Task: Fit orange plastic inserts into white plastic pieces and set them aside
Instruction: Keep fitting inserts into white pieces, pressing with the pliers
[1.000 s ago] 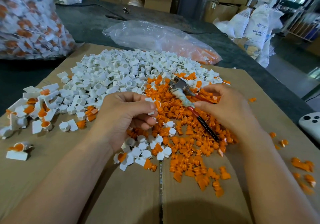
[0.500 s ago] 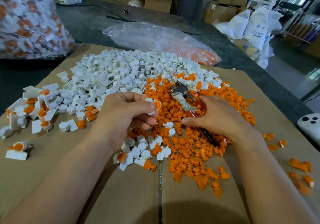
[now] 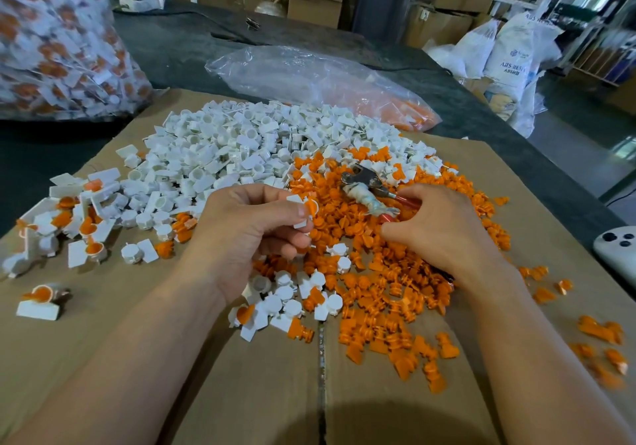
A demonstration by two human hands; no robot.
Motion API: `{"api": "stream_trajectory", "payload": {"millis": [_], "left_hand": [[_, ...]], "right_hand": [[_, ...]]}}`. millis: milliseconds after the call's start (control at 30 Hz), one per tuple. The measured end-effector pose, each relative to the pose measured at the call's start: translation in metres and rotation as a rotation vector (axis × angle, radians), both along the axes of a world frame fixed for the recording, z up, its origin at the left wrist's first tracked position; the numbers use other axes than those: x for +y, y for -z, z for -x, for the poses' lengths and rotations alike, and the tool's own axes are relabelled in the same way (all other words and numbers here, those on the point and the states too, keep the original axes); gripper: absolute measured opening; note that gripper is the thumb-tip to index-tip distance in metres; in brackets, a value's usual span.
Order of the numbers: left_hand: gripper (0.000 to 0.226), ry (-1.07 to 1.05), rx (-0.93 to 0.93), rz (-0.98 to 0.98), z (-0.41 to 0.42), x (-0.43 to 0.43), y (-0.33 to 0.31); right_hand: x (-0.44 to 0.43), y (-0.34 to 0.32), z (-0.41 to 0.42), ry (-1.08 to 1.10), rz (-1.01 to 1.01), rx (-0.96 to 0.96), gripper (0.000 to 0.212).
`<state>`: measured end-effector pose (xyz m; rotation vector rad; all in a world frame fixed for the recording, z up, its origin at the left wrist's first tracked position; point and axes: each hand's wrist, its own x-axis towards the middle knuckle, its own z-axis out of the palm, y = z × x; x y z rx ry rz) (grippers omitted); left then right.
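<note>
My left hand [image 3: 247,234] pinches a white plastic piece with an orange insert [image 3: 306,209] seated in its cup, held just above the heaps. My right hand [image 3: 444,228] lies on the pile of orange inserts [image 3: 382,293], fingers curled over the red handles of a pair of pliers [image 3: 364,186] whose metal head points away from me. The heap of white pieces [image 3: 241,148] fills the far middle of the cardboard. Fitted pieces [image 3: 79,224] lie at the left.
A cardboard sheet [image 3: 241,376] covers the dark table. A clear bag of orange inserts [image 3: 309,80] lies behind the heaps, and a big bag of fitted pieces [image 3: 58,42] stands far left. A white controller [image 3: 619,252] sits at the right edge. Stray orange inserts [image 3: 602,334] lie near right.
My right hand has lowered the pliers from mid-air onto the orange pile and curled its fingers down there. My left hand has kept hold of the white piece with hardly any movement.
</note>
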<state>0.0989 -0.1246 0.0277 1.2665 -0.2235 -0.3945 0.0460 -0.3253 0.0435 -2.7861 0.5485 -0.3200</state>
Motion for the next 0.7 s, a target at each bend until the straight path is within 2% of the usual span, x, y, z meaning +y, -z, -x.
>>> {"api": "stream_trajectory", "payload": {"millis": [133,233,500,533,600,700], "left_hand": [[0.007,-0.023,-0.002,0.055,-0.001,0.000,-0.001],[0.010,-0.050,-0.024,0.089,-0.002,0.000,0.000],[0.012,-0.171,-0.155,0.172,-0.002,0.000,0.001],[0.012,-0.183,-0.172,0.178,-0.002,-0.001,0.001],[0.012,-0.206,-0.204,0.192,-0.001,-0.001,0.001],[0.009,-0.234,-0.245,0.215,0.000,-0.003,0.001]], "right_hand": [[0.002,-0.005,0.006,-0.101,-0.187,-0.233,0.052],[0.010,-0.009,0.007,-0.194,-0.299,-0.282,0.045],[0.022,-0.004,0.007,-0.305,0.025,-0.350,0.010],[0.023,-0.004,0.007,-0.299,0.088,-0.331,0.008],[0.026,-0.003,0.006,-0.278,0.200,-0.301,0.020],[0.032,-0.001,0.006,-0.274,0.168,-0.246,0.020]]}}
